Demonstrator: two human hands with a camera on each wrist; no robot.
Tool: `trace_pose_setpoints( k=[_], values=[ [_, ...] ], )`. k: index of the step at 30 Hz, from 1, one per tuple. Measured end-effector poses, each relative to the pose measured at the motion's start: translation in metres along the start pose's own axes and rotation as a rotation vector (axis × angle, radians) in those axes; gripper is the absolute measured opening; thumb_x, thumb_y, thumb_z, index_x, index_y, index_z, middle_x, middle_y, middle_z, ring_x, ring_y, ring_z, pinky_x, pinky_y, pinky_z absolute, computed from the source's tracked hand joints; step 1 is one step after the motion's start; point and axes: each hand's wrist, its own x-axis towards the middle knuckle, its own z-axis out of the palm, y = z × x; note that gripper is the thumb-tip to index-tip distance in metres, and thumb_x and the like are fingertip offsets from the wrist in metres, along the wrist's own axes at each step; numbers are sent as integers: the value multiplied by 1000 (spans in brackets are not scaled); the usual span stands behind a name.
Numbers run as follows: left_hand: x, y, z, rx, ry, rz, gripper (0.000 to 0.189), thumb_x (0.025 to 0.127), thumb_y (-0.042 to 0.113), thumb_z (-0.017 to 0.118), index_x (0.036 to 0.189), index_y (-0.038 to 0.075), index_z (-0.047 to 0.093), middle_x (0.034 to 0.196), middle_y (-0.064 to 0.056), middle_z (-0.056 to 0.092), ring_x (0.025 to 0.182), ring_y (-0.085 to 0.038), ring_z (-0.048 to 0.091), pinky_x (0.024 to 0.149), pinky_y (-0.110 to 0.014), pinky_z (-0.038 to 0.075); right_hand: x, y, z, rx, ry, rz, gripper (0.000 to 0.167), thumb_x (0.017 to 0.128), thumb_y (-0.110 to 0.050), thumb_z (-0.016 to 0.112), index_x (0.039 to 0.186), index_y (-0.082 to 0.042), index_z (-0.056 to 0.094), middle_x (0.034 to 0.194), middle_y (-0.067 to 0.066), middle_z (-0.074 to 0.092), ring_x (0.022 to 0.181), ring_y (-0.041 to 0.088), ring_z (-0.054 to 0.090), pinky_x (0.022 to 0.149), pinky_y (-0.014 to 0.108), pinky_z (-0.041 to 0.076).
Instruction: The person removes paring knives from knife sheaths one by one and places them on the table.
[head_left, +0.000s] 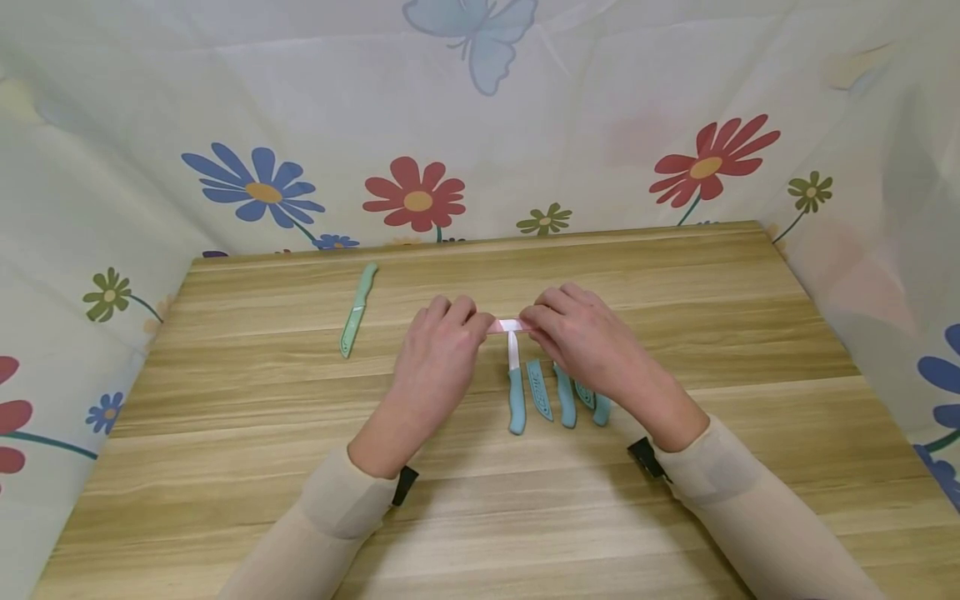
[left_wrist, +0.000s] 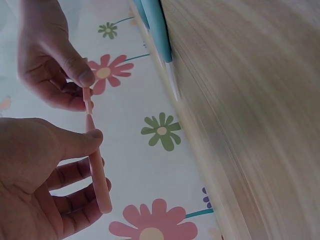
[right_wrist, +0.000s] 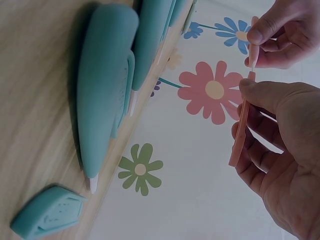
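Note:
My left hand (head_left: 442, 350) grips the pink handle of a small knife (left_wrist: 101, 185) between thumb and fingers. In my right hand (head_left: 588, 337) is a pink blade sheath (right_wrist: 241, 132), pinched by thumb and fingers. The two parts are held end to end above the table, and a short white stretch of blade (head_left: 510, 325) shows between the hands. Below them lies a blue-handled knife (head_left: 517, 404) with its white blade bare. Beside it rests a blue sheath (head_left: 538, 390). More blue knives and a second blue sheath (head_left: 585, 393) lie partly hidden under my right hand.
A green knife (head_left: 360, 308) with its sheath on lies at the back left of the wooden table (head_left: 247, 392). A flower-printed cloth (head_left: 585, 150) stands behind the table and along both sides.

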Motion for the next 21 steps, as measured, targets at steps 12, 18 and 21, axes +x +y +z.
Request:
trace_pose_setpoints(
  k=[12, 18, 21],
  values=[
    [0, 0, -2, 7, 4, 0, 16, 97, 14, 79, 112, 8, 81, 98, -7, 65, 84, -27, 56, 67, -34, 49, 0, 1, 0, -5, -2, -3, 17, 100, -15, 76, 113, -4, 78, 105, 7, 70, 93, 27, 60, 81, 38, 52],
    [0, 0, -3, 14, -8, -7, 17, 97, 13, 80, 113, 8, 81, 99, -8, 65, 84, -27, 56, 67, -34, 49, 0, 1, 0, -4, 0, -1, 17, 100, -15, 77, 113, -4, 77, 106, 7, 70, 94, 27, 61, 82, 39, 53],
    [0, 0, -3, 11, -9, -10, 17, 97, 13, 79, 113, 8, 81, 99, -8, 65, 84, -27, 56, 68, -34, 50, 0, 1, -1, -4, 3, -3, 17, 100, -16, 77, 113, -4, 77, 106, 7, 70, 95, 27, 62, 82, 39, 53]
  ],
)
